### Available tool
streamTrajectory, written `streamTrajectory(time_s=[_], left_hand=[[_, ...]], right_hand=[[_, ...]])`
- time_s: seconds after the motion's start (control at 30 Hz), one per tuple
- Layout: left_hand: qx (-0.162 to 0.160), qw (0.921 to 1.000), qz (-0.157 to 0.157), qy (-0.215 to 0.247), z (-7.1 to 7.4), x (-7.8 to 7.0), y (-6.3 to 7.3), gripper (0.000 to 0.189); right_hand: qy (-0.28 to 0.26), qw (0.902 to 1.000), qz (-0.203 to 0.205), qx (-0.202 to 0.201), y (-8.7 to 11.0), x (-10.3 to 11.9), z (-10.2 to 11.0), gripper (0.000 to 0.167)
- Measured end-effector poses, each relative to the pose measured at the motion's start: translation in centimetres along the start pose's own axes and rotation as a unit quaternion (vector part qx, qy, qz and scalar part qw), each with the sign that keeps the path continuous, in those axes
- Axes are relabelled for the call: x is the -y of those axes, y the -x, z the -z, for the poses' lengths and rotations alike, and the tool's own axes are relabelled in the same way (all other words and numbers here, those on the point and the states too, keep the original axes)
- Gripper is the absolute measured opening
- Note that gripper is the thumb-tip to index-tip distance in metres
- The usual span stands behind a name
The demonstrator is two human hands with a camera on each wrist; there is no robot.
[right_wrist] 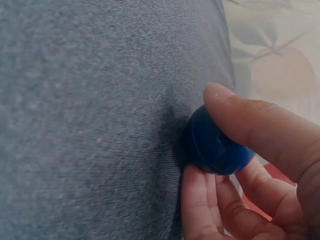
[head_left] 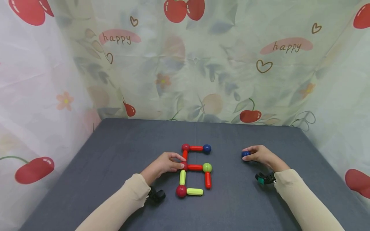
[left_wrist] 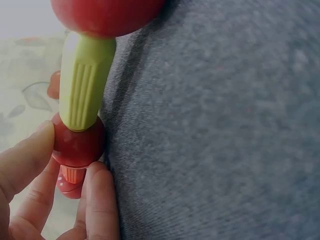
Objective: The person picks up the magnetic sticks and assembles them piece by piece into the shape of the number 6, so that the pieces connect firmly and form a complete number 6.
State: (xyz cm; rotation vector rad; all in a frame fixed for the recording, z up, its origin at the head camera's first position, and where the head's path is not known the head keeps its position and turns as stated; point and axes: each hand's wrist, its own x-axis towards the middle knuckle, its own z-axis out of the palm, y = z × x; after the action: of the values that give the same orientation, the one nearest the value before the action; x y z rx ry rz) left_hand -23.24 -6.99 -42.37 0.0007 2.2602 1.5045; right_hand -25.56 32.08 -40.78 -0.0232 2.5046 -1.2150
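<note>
Rods and balls form a flat joined figure on the dark cloth. My left hand [head_left: 167, 162] pinches its middle-left red ball [left_wrist: 79, 142] between thumb and fingers. From that ball a yellow-green rod [left_wrist: 84, 82] runs to the near red ball [head_left: 181, 191], and a red rod [head_left: 195, 167] runs right to a green ball [head_left: 207, 167]. Another red rod [head_left: 208, 180] hangs toward me from the green ball, and a second yellow-green rod [head_left: 195, 192] points right from the near red ball. Off to the right, my right hand [head_left: 261, 156] holds a loose blue ball [right_wrist: 215, 145] close over the cloth.
At the figure's far end, a red ball [head_left: 186, 147] and a red rod [head_left: 196, 148] lead to another blue ball [head_left: 207, 149]. The grey-covered table [head_left: 138, 134] is enclosed by a printed curtain [head_left: 196, 80] behind and at both sides.
</note>
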Motion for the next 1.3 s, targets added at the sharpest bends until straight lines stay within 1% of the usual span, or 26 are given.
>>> streamTrajectory(time_s=[0.2, 0.3, 0.4, 0.5, 0.53, 0.6, 0.7, 0.77, 0.87, 0.93, 1.0, 1.13, 1.23, 1.3], left_hand=[[0.008, 0.9999, -0.008, 0.007, -0.1, 0.3, -0.1, 0.024], [0.008, 0.9999, -0.007, 0.001, 0.1, 0.2, 0.0, 0.025], [-0.015, 0.9996, -0.01, -0.024, 0.4, -0.2, 0.6, 0.027], [-0.044, 0.998, -0.015, -0.043, 0.5, -0.8, 1.6, 0.029], [-0.05, 0.9975, -0.017, -0.047, 0.4, -1.0, 2.0, 0.03], [-0.05, 0.9973, -0.026, -0.046, 0.3, -1.3, 2.9, 0.032], [-0.038, 0.9972, -0.04, -0.051, -0.1, -1.4, 4.3, 0.034], [-0.028, 0.9968, -0.044, -0.06, -0.5, -1.4, 5.3, 0.034], [-0.013, 0.9957, -0.037, -0.084, -1.0, -1.1, 6.4, 0.035], [0.001, 0.9947, -0.029, -0.099, -1.4, -0.8, 6.8, 0.035], [0.017, 0.9935, -0.028, -0.109, -1.7, -0.6, 7.1, 0.035], [0.046, 0.991, -0.047, -0.116, -2.1, 0.1, 7.0, 0.032], [0.056, 0.9893, -0.063, -0.119, -2.5, 0.4, 6.8, 0.029], [0.056, 0.9885, -0.063, -0.126, -2.9, 0.5, 6.8, 0.027]], right_hand=[[-0.02, 0.9998, -0.006, 0.002, -0.2, 0.1, 0.0, 0.052], [-0.03, 0.9995, -0.006, 0.002, -0.1, 0.1, -0.1, 0.053], [-0.036, 0.9993, -0.009, 0.002, -0.2, 0.1, -0.2, 0.052], [-0.035, 0.9993, -0.015, 0.003, -0.2, 0.0, -0.1, 0.052], [-0.035, 0.9993, -0.017, 0.003, -0.3, 0.0, -0.1, 0.052], [-0.036, 0.9991, -0.02, 0.004, -0.2, 0.0, 0.0, 0.053], [-0.033, 0.9992, -0.02, 0.007, -0.2, 0.0, 0.0, 0.055], [-0.03, 0.9994, -0.016, 0.01, -0.1, 0.0, 0.1, 0.056], [-0.029, 0.9994, -0.015, 0.009, -0.1, -0.1, 0.1, 0.056], [-0.029, 0.9994, -0.015, 0.009, -0.1, -0.1, 0.2, 0.057], [-0.03, 0.9993, -0.02, 0.006, -0.1, -0.1, 0.2, 0.057], [-0.022, 0.9994, -0.026, 0.008, 0.0, -0.1, 0.1, 0.057], [-0.023, 0.9992, -0.032, 0.009, 0.0, -0.1, 0.1, 0.058], [-0.027, 0.999, -0.033, 0.012, 0.0, -0.1, 0.1, 0.059]])
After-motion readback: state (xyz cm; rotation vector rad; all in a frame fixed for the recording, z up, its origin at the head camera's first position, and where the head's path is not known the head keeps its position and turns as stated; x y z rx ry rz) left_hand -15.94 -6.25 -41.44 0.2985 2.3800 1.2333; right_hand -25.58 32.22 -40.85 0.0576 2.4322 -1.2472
